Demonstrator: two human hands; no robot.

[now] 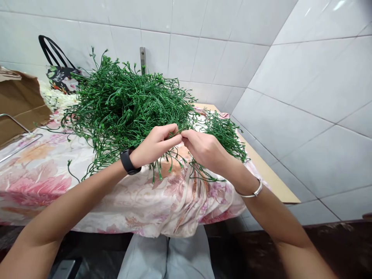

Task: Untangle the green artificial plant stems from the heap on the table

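My left hand [157,144], with a black watch band at the wrist, is closed on green artificial stems [158,170] whose budded tips hang below the fingers. Its fingertips meet those of my right hand [206,150], which pinches at the same stems; the exact point of grip is hidden. Just behind my hands rises a large tangled heap of green stems [130,100]. A smaller bunch of stems [223,135] lies beyond my right hand. Beneath everything spreads a floral cloth [130,209], gathered into folds at the front.
Far left stand a brown cardboard box [21,102] and a bent metal wire frame [23,146]. White flowers [59,100] and a flowered bag [62,79] with black handles sit behind. A bare board edge [270,178] juts out at right, beside the tiled wall [314,104].
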